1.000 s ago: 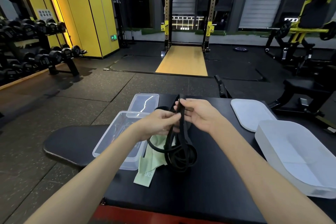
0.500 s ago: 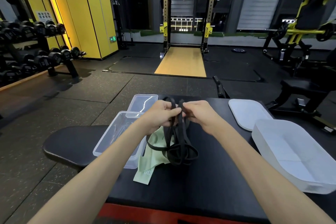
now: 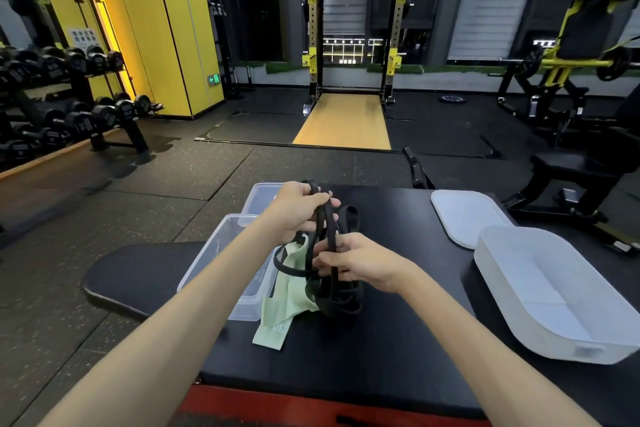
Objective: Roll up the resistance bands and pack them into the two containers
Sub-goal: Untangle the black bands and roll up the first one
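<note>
Left hand (image 3: pixel 298 208): your fingers are curled round the upper strands of the black band (image 3: pixel 341 303), raised off the pad. Right hand (image 3: pixel 356 262): lower and nearer you, thumb and fingers pinching the same strands. Several strands run between your two grips, close to upright.

Below your right hand, the rest of the band hangs in loose loops and rests in a heap on the black pad (image 3: pixel 363 350). A few loops bulge out just beyond that hand.

Just left of the heap and partly under it lies the green band (image 3: pixel 287 295), unrolled, beside the clear container (image 3: pixel 207 260). The clear lid (image 3: pixel 254 199) sits just beyond your left hand.

Well to the right of both grips is the frosted container (image 3: pixel 526 319), with the frosted lid (image 3: pixel 464 215) beyond it.
</note>
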A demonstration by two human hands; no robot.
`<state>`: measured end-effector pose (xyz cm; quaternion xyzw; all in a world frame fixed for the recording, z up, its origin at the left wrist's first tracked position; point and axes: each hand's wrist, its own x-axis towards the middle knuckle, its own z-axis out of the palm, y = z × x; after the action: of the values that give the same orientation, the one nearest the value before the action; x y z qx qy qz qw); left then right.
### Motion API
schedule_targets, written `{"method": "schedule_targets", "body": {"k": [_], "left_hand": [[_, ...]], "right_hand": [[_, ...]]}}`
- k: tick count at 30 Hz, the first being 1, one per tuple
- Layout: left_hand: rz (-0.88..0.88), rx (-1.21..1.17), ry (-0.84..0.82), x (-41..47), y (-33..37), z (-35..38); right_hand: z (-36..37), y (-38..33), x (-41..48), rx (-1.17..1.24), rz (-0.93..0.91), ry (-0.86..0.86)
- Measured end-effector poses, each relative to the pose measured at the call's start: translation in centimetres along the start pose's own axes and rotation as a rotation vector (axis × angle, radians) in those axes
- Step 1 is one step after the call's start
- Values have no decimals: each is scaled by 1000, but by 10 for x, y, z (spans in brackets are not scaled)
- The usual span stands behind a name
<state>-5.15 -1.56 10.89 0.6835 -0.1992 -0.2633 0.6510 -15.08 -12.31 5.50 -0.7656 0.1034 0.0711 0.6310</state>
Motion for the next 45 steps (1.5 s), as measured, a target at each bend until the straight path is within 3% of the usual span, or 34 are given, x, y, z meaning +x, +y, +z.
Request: {"method": "schedule_targets", "body": {"k": [11, 15, 23, 26, 29, 34, 45], "left_hand": [[63, -75, -71, 1, 4, 4], [108, 128, -104, -1, 8, 4], [206, 171, -289, -6, -8, 5], [272, 379, -349, -4, -16, 2], [325, 636, -235, 5, -26, -1], [329, 604, -19, 8, -26, 1], [230, 1007, -109, 5, -15, -13]], "right_hand": [[-10, -16, -4, 77, -179, 86], [-16, -32, -4, 115, -261, 133], [-37, -53, -2, 258, -317, 203], [-44, -56, -3, 339, -289, 228], [-48, -56, -3, 385, -271, 241], [-57, -53, -2, 440, -234, 210], [-74, -50, -3, 506, -170, 366]]}}
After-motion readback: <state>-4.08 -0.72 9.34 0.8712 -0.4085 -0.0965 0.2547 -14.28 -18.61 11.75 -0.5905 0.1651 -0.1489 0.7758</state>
